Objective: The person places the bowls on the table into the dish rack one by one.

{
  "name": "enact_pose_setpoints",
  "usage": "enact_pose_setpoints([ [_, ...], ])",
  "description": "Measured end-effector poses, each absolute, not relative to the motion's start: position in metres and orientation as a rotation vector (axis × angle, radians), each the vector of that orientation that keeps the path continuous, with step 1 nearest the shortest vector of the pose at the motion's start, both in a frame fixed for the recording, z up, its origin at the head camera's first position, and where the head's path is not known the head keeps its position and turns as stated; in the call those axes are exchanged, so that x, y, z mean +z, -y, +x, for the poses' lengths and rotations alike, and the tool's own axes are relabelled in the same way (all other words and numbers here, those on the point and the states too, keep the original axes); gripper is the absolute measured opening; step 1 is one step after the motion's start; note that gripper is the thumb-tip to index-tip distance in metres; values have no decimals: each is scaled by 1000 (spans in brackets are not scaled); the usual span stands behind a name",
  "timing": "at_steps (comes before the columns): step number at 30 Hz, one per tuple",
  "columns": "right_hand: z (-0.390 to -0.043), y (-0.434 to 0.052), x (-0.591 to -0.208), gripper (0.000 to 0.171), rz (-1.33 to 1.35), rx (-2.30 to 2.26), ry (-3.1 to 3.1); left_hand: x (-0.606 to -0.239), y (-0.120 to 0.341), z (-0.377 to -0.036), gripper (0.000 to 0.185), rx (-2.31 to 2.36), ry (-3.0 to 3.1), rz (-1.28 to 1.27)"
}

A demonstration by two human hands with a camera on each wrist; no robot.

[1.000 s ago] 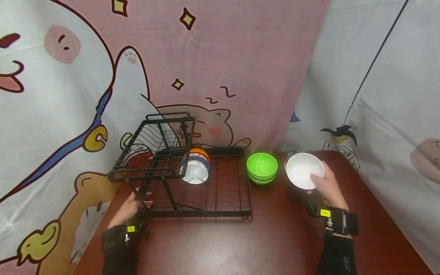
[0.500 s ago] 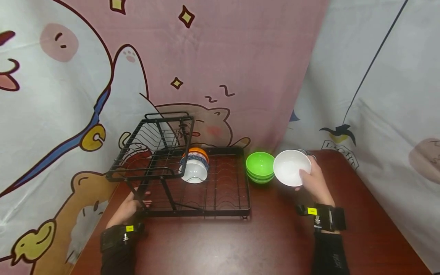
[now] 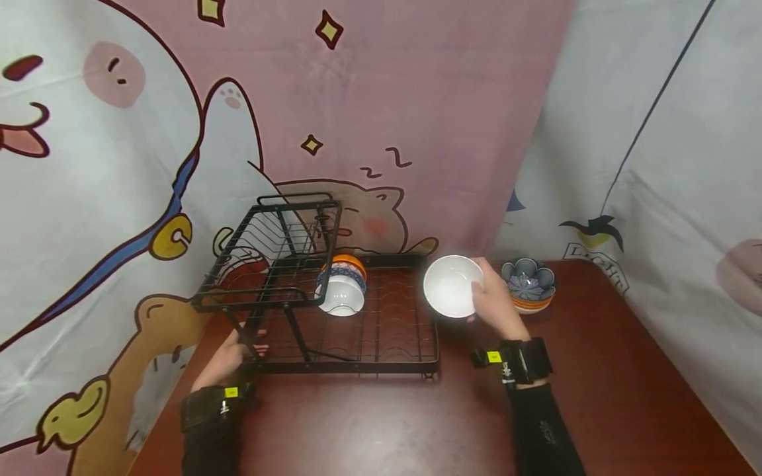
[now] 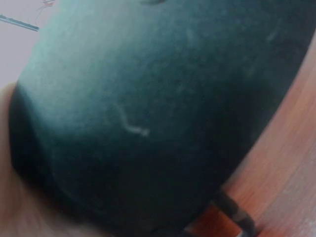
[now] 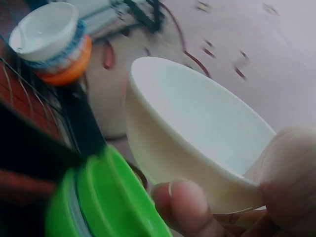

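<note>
Pinching the rim of a white bowl [image 3: 448,288], the right hand [image 3: 495,303] has its thumb over the inner wall and fingers against the outside. The bowl is held up beside the right end of a black dish rack [image 3: 389,367], its opening facing the head camera. Just beside it, in the right wrist view, are stacked green bowls [image 5: 123,195]. Right of that hand, a petal-shaped blue bowl [image 3: 526,281] tops another stack on the brown table [image 3: 381,423]. Inside the rack, a second white bowl [image 3: 344,299] leans before blue-patterned and orange ones. The left hand [image 3: 223,360] is at the rack's left end; how firmly its fingers close, I cannot tell.
</note>
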State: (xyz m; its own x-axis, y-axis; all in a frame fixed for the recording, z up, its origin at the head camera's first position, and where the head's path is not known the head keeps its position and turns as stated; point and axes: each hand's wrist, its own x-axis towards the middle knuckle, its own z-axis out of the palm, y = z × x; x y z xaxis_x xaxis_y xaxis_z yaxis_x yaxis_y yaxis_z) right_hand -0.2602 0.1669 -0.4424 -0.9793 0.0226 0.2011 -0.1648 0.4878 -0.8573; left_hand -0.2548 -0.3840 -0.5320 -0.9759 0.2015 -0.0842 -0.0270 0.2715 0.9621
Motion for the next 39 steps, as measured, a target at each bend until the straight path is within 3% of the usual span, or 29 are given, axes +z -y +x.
enact_pose_setpoints([
  [12, -297, -41, -416, 63, 630, 730, 2714, -532, 382, -260, 70, 1807, -2270, 104],
  [17, -303, 5, -424, 71, 844, 378, 2741, -532, 380, -258, 70, 1810, -2276, 120],
  [20, -308, 26, -437, 66, 952, 125, 2666, -532, 380, -258, 68, 1794, -2307, 140],
  [25, -315, 45, -457, 54, 1043, -190, 2507, -536, 380, -259, 71, 1751, -2329, 131],
  [28, -316, 47, -466, 59, 1045, -270, 2464, -537, 379, -259, 70, 1750, -2314, 90],
  [39, -322, 47, -482, 52, 1068, -197, 2521, -533, 378, -259, 66, 1655, -2373, -10],
])
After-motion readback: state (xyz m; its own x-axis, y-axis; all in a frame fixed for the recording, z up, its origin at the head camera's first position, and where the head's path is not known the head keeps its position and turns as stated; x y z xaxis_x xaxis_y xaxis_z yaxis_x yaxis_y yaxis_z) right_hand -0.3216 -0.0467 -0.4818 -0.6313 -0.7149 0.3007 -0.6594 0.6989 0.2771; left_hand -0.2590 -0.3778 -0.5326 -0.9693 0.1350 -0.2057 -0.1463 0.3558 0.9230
